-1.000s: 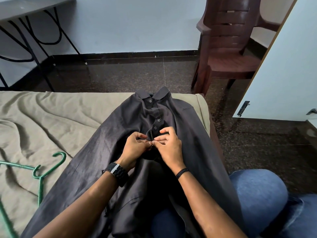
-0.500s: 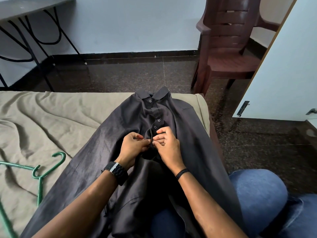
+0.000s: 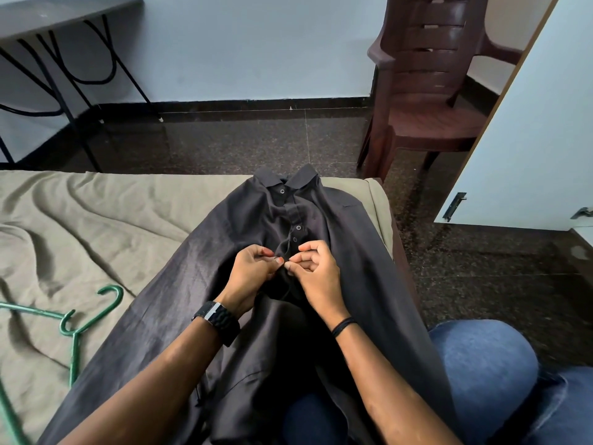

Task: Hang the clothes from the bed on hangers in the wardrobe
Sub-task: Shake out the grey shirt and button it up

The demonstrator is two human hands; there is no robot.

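Note:
A dark grey collared shirt (image 3: 199,284) lies lengthwise on the bed (image 3: 80,226), collar away from me, its lower part over my lap. My left hand (image 3: 248,277) and my right hand (image 3: 316,271) meet at the shirt's button placket, each pinching an edge of the fabric just below the third visible button. Two upper buttons look fastened. Green hangers (image 3: 72,319) lie on the beige sheet at the left, away from both hands.
A brown plastic chair (image 3: 420,91) stands on the dark floor beyond the bed's corner. A white wardrobe door (image 3: 529,139) stands open at the right. A dark metal-legged table (image 3: 48,24) is at the far left against the wall.
Both hands stay at the placket with only small finger movements; the right hand's fingers have opened slightly around the fabric edge. The shirt has not shifted.

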